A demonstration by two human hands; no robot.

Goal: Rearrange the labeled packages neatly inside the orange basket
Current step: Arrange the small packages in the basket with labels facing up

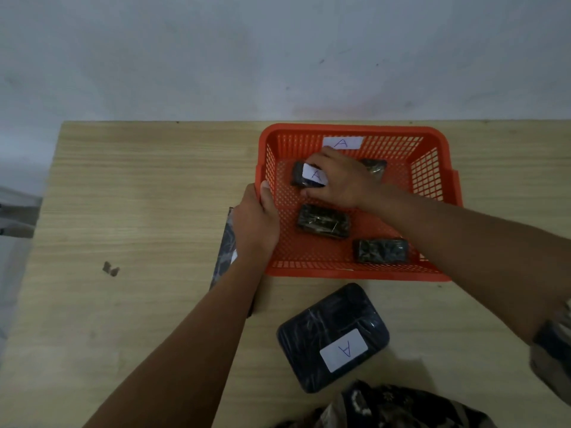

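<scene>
The right hand (336,180) covers most of the small dark wrapped package with a white "A" label (301,176) inside the orange plastic mesh basket (432,143), so the grip's contact underneath cannot be made out. Behind that hand, another dark package (375,168) shows only one corner. The left forearm hides much of a flat dark wrapped parcel (224,248) beside the basket's left wall. The light wooden worktop (139,211) runs off the right and bottom edges. Patterned fabric (401,409) at the bottom edge is cut off.

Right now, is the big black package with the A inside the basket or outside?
Outside. The big black package lies flat on the table, in front of the orange basket.
</scene>
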